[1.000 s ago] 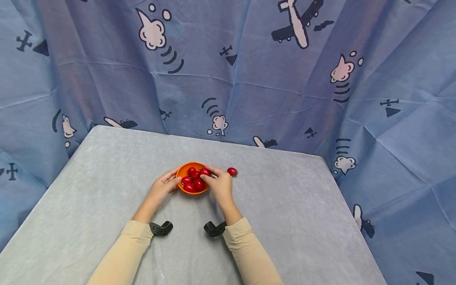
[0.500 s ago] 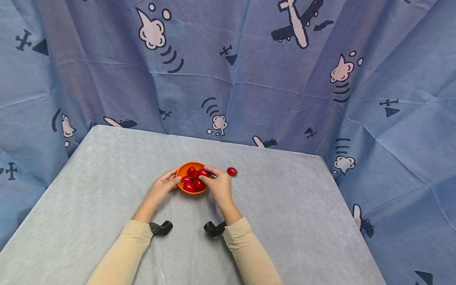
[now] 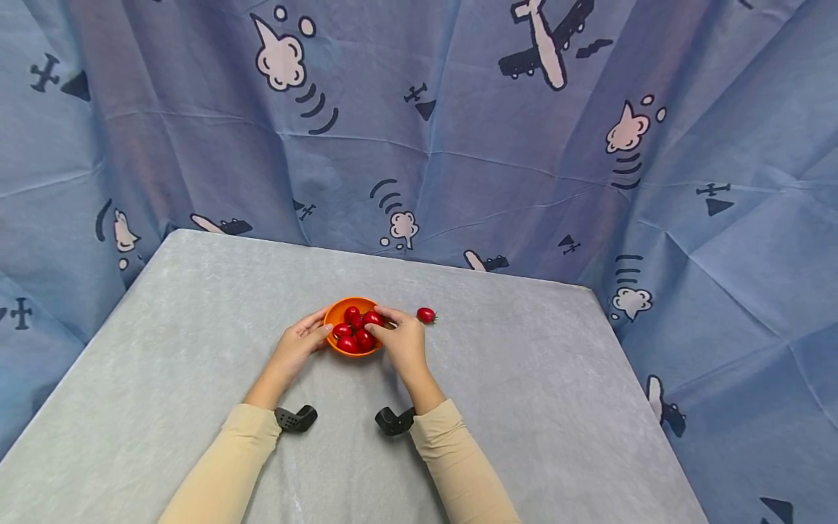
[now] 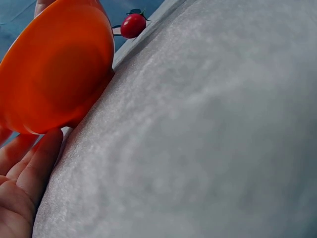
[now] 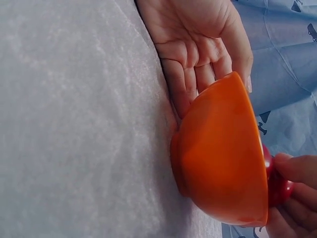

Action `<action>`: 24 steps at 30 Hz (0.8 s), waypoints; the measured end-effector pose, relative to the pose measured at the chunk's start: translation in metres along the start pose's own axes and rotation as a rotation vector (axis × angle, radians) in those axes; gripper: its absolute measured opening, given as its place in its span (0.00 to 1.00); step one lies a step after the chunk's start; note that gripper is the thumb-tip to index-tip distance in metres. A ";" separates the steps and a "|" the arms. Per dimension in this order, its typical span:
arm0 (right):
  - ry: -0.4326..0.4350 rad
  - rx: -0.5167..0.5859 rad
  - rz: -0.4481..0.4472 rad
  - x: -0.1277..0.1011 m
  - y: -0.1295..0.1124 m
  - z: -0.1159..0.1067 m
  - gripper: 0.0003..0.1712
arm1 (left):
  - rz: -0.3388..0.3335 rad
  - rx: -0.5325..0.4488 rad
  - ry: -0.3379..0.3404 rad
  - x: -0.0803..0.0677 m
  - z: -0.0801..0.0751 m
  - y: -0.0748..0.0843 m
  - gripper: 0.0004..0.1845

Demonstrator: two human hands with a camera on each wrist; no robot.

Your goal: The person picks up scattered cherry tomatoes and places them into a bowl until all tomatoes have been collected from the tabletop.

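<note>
In the head view an orange bowl point(image 3: 336, 313) stands on the grey tabletop with several red cherry tomatoes point(image 3: 348, 343) in it. My left hand point(image 3: 292, 349) holds its left side, thumb over the rim and fingers against the outer wall, as the right wrist view also shows. At the opposite rim my right hand point(image 3: 407, 340) pinches a cherry tomato point(image 3: 373, 318) between thumb and fingers, inside the bowl among the others. The right wrist view has that thumb on a tomato point(image 5: 281, 192) just past the rim. The bowl's wall hides most of the contents there.
One loose cherry tomato point(image 3: 426, 315) with a green stem lies on the table just right of my right hand. A grey cloth point(image 3: 524, 378) covers the table. Behind its back edge hangs a blue curtain point(image 3: 366, 145) printed with planes and clouds.
My right hand has shifted slightly left, bringing the pinched tomato further into the bowl, and has then stayed nearly still. The left hand and the bowl have not moved.
</note>
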State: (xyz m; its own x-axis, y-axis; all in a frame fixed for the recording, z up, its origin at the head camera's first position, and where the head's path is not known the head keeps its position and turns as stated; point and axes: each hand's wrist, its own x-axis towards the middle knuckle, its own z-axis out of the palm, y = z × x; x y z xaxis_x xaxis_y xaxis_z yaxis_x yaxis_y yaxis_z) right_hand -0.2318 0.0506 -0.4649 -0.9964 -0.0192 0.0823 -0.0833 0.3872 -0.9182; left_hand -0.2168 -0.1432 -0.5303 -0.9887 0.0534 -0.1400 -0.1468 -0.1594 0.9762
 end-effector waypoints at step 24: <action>0.016 0.035 0.008 0.000 0.001 0.000 0.19 | -0.005 0.026 -0.003 -0.001 -0.001 0.001 0.29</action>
State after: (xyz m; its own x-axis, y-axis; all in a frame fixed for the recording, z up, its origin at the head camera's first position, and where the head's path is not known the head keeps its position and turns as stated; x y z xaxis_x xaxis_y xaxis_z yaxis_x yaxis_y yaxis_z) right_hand -0.2318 0.0511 -0.4659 -0.9968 -0.0009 0.0805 -0.0755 0.3551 -0.9318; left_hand -0.2161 -0.1444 -0.5294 -0.9879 0.0568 -0.1440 -0.1504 -0.1333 0.9796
